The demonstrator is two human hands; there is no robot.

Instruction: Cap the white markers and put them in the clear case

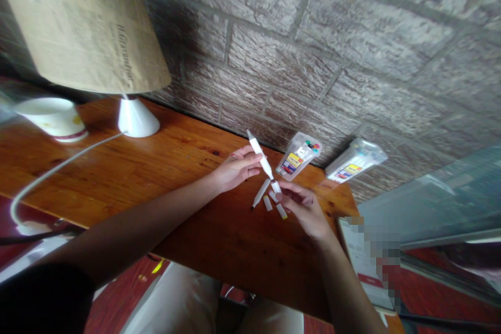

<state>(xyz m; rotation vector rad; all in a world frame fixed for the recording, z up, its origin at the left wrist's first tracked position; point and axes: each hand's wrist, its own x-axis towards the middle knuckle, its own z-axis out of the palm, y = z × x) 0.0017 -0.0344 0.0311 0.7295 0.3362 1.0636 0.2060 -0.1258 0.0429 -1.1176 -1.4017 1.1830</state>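
My left hand (239, 168) grips a white marker (260, 158) by its barrel, the grey tip pointing up and away. At the marker's lower end my right hand (303, 206) pinches a white marker cap (276, 188). The cap sits at or just off that end; I cannot tell whether they touch. On the wooden table below lie another marker (261, 194) with a dark tip and several loose caps, among them a white one (267, 203) and one with a yellow end (282, 212).
Two clear plastic marker cases stand by the brick wall: one with coloured ends showing (299, 156), another (355, 160) to its right. A lamp (138, 117) and a paper cup (55, 119) stand at the left. A white cable (58, 164) crosses the table (188, 146).
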